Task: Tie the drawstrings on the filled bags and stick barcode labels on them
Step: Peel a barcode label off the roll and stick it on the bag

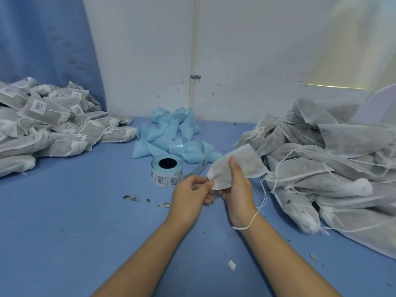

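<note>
Flat blue table (75, 221). Left: heap of labelled grey fabric bags (42, 125). Right: heap of unlabelled grey drawstring bags (321, 172). Centre: white barcode-label roll (166, 170), crumpled pale-blue backing strip (171, 133) behind it. Dry leaf crumbs (130, 197) scattered nearer.

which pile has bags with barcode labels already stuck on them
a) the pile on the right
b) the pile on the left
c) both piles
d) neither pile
B: bags in the left pile carry white barcode labels, while the right pile shows none.
</note>
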Available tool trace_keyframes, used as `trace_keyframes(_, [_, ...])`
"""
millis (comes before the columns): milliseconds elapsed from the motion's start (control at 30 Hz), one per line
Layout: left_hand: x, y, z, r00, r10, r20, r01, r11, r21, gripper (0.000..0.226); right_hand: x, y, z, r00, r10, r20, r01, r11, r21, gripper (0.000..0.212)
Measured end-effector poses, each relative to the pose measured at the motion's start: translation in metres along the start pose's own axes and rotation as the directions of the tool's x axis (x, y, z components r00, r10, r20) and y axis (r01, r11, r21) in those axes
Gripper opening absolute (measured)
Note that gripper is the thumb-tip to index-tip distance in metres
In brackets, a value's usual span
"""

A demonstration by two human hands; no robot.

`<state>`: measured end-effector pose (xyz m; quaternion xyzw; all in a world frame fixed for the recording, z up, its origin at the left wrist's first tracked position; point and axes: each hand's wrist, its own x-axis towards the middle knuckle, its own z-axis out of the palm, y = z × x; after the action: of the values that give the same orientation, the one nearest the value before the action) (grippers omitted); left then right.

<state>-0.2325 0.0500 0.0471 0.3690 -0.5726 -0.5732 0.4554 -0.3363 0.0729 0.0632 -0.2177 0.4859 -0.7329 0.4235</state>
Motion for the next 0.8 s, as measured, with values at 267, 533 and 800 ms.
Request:
trace_keyframes(267, [0.003, 0.001, -0.003, 0.996, 0.026, -0.080, -0.025, 1.000, 0.009, 0.011, -0.001, 0.002, 0.001, 0.977, 0.089, 0.192, -0.041, 0.970, -0.240, 0.024])
trace_keyframes(533, [0.003, 0.007, -0.005, 1.000, -0.025, -0.003, 0.024, 0.991, -0.133, 0.028, -0.009, 0.013, 0.004, 0.967, -0.116, 0.227, 0.181, 0.940, -0.289, 0.017])
trace_keyframes(800, [0.003, 0.016, 0.004, 0.983, -0.150, 0.108, 0.161, 0.982, -0.102, 0.034, 0.000, 0.006, -0.003, 0.994, 0.039, 0.103, -0.044, 0.998, 0.043, 0.016])
